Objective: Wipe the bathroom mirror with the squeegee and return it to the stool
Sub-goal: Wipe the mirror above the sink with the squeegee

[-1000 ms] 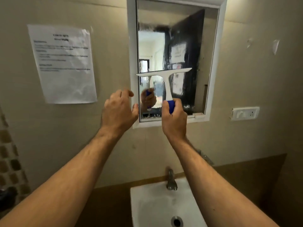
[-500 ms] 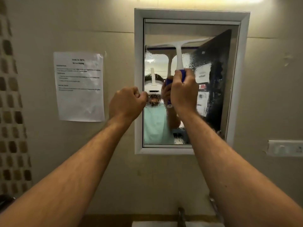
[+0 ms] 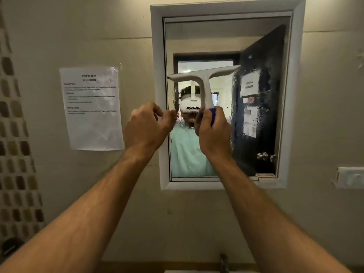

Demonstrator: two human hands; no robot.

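A person stands at a bathroom wall with both bare arms raised toward a framed mirror [image 3: 262, 36]. Far to the left of the gripping hand, a strip of brown mosaic tile [image 3: 13, 154] runs down the wall's edge, and a printed paper notice [image 3: 92, 109] is taped to the beige wall just left of the mirror's white frame [image 3: 157, 75]. The left hand [image 3: 146, 129] is loosely curled with thumb and fingertips drawn close together, holding nothing, and sits over the frame's left side, level with the grip and just beside it. The right hand [image 3: 213, 131] is wrapped tight round the blue handle of the squeegee [image 3: 204, 83], whose white stem rises straight up from the fist to a wide white blade set across the glass, tilted so its right end stands higher than its left. The glass beside and below the grip looks wet and streaked; above the blade it reads clearer. Right of the grip, the mirror shows a dark open door with papers stuck on it and a metal knob. Farther right, on the wall past the frame, is a white switch plate [image 3: 350, 177]. Below the arms, the top of a tap [image 3: 224, 263] shows at the bottom edge
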